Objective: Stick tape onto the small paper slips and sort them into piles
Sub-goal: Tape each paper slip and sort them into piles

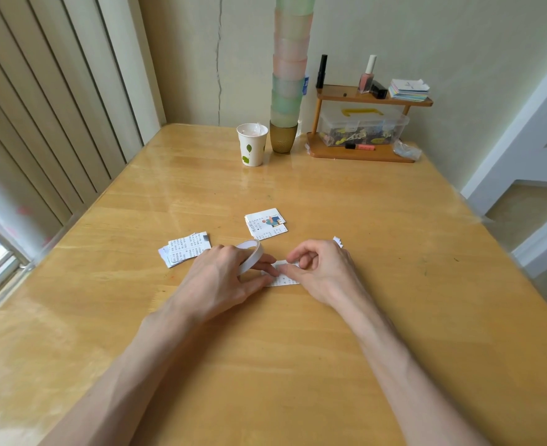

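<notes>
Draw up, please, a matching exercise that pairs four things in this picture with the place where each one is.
Things:
1. tape roll
2. paper slip
3. paper cup
4. nail polish bottle

Places:
A. on the top shelf of the wooden rack
B. held by the left hand
C. at the far end of the table, beside the stack of cups
D. flat on the table, under the fingertips of the right hand

Pairs: 1-B, 2-D, 3-C, 4-A.
</notes>
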`<action>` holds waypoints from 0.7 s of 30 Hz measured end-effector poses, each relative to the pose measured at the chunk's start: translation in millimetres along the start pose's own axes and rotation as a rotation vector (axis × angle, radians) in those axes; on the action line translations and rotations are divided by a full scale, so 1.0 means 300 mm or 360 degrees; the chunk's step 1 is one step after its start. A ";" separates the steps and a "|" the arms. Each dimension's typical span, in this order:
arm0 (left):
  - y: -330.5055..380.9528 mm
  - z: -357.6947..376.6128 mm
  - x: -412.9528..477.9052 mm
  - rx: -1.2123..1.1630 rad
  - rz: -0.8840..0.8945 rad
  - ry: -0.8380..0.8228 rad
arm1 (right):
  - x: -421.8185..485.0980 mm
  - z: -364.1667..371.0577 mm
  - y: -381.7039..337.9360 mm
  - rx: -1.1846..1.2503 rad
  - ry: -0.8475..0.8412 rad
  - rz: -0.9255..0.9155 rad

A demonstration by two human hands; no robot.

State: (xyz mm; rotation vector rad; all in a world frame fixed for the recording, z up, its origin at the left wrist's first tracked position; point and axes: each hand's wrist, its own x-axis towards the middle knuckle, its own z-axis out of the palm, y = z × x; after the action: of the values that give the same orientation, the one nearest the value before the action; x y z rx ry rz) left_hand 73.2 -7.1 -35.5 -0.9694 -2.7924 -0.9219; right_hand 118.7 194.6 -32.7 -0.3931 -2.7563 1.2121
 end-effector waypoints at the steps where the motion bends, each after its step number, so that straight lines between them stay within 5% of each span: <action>1: 0.006 0.001 0.001 -0.0056 -0.0034 0.0008 | 0.000 0.000 0.000 0.0006 -0.0003 -0.0003; 9: 0.020 0.020 0.000 -0.0153 -0.0212 0.0268 | 0.002 0.004 0.010 -0.0002 0.0008 -0.0006; 21: 0.014 0.027 0.027 -0.0054 -0.0399 0.0043 | 0.028 -0.039 0.037 0.0275 -0.0016 -0.0038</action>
State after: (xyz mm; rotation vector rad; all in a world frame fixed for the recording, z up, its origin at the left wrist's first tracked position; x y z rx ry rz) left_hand 70.4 4.4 -38.3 -0.6131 -2.9302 -1.0032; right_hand 115.1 212.4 -32.8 -0.3363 -2.6291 1.4357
